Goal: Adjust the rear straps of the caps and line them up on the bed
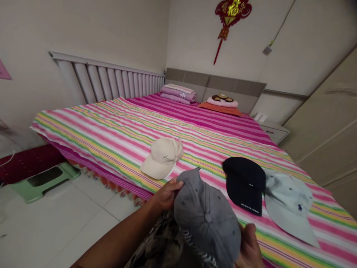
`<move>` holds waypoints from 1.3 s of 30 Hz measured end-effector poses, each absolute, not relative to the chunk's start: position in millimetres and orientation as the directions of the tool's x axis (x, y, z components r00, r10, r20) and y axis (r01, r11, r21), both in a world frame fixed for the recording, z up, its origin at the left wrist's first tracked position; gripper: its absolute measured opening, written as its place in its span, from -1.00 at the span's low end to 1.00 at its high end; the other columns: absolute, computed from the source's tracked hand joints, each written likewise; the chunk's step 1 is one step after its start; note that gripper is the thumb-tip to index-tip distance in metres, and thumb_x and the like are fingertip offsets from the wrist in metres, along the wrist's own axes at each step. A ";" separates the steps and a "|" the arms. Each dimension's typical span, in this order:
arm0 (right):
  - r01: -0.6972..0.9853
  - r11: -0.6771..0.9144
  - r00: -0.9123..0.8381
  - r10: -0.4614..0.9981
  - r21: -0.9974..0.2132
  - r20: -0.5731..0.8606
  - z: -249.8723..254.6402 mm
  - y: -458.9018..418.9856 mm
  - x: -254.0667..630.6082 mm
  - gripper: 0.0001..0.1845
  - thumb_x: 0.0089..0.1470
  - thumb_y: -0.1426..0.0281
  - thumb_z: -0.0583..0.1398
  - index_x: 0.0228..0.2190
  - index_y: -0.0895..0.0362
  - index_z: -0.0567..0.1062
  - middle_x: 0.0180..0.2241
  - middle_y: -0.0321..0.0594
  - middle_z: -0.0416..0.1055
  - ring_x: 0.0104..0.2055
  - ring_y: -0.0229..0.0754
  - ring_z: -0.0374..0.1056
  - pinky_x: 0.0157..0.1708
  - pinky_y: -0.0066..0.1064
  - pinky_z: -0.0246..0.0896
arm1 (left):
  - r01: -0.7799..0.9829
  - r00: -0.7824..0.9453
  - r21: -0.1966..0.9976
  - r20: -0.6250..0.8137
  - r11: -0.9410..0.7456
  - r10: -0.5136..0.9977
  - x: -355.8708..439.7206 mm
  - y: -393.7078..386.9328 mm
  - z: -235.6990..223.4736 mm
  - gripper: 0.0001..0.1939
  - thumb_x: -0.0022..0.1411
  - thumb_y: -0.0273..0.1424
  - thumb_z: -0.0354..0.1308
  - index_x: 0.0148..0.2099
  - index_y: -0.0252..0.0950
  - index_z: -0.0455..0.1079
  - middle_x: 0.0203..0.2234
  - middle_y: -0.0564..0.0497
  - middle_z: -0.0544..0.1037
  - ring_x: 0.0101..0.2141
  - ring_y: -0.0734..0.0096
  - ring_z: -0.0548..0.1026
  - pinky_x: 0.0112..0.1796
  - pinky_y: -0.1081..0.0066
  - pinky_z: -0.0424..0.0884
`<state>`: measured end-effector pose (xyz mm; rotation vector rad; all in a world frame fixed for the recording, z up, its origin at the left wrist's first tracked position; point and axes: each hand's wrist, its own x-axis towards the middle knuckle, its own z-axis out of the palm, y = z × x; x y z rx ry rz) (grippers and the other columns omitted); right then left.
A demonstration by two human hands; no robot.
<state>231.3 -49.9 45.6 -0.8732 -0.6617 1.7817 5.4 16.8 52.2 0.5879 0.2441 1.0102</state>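
Observation:
Between my two hands is a grey baseball cap [208, 208], its crown and top button facing up and pale lettering along its lower side. My left hand [169, 194] grips the cap's upper left edge, thumb on top. At its lower right edge, my right hand [250, 245] holds on with the thumb raised; its other fingers are partly hidden. Just beyond the grey cap, a cream cap [163, 156] lies on the striped sheet [111, 128]. To the right lie a black cap [245, 182] and a light-coloured cap [290, 201], side by side and touching.
Folded purple bedding [178, 95] and an orange and pink pile [221, 102] sit near the headboard [217, 85]. A white radiator [111, 76] runs along the left wall. On the tiled floor stands a green stool [47, 182]. A nightstand [272, 130] is beyond the bed's right side.

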 end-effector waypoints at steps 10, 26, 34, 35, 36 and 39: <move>-0.672 -0.205 -0.104 0.977 -0.712 -0.184 52.2 -50.6 220.5 -0.74 -0.27 0.14 0.32 -0.51 0.04 0.56 -0.53 -0.17 0.55 -0.21 0.09 0.43 -0.05 0.02 0.16 | -0.650 0.565 0.671 0.111 0.358 0.818 1.3 1.5 74.0 -0.59 -0.21 -0.27 0.34 -0.31 -0.46 0.48 -0.53 -0.11 0.54 -0.55 0.44 0.47 -0.46 0.50 0.34; -0.689 -0.171 -0.156 0.984 -0.704 -0.087 72.6 -69.3 228.3 -0.85 -0.21 0.31 0.32 -0.55 0.03 0.44 -0.51 -0.31 0.39 -0.44 -0.21 0.32 -0.45 -0.38 0.28 | -0.518 0.469 0.812 0.009 0.267 0.883 7.0 -7.6 109.8 -0.73 -0.16 -0.37 0.34 -0.36 -0.40 0.47 -0.58 0.03 0.50 -0.60 0.61 0.38 -0.53 0.59 0.25; -0.629 -0.059 -0.104 0.994 -0.775 0.010 92.3 -80.8 228.0 -0.73 -0.03 0.10 0.15 -0.48 0.04 0.45 -0.72 -0.32 0.19 -0.63 -0.24 0.12 -0.59 -0.34 0.11 | -0.460 0.533 0.863 0.082 0.207 0.842 9.9 -17.2 129.8 -0.79 -0.12 -0.40 0.30 -0.38 -0.38 0.43 -0.49 -0.03 0.53 -0.51 0.53 0.43 -0.45 0.53 0.29; -0.610 -0.049 -0.100 0.995 -0.791 0.016 95.1 -82.3 228.2 -0.73 -0.01 0.12 0.14 -0.47 0.05 0.46 -0.74 -0.32 0.18 -0.64 -0.26 0.11 -0.61 -0.36 0.09 | -0.452 0.539 0.867 0.077 0.211 0.839 10.8 -18.1 130.8 -0.78 -0.13 -0.40 0.31 -0.38 -0.39 0.44 -0.50 -0.02 0.52 -0.51 0.53 0.43 -0.45 0.54 0.29; -0.590 -0.042 -0.094 0.995 -0.806 0.017 98.2 -83.6 228.5 -0.76 -0.02 0.15 0.16 -0.45 0.06 0.47 -0.74 -0.33 0.19 -0.64 -0.26 0.12 -0.61 -0.37 0.08 | -0.447 0.542 0.869 0.073 0.214 0.837 11.8 -19.0 131.5 -0.78 -0.14 -0.40 0.32 -0.39 -0.39 0.44 -0.52 -0.02 0.52 -0.51 0.53 0.43 -0.46 0.54 0.29; -0.533 -0.039 -0.064 0.998 -0.845 -0.006 108.2 -85.2 229.7 -0.82 -0.14 0.29 0.29 -0.42 0.08 0.48 -0.65 -0.30 0.31 -0.62 -0.29 0.18 -0.59 -0.40 0.08 | -0.429 0.555 0.874 0.055 0.229 0.830 15.4 -20.8 132.7 -0.79 -0.17 -0.40 0.33 -0.44 -0.40 0.43 -0.56 -0.01 0.51 -0.54 0.54 0.42 -0.48 0.55 0.28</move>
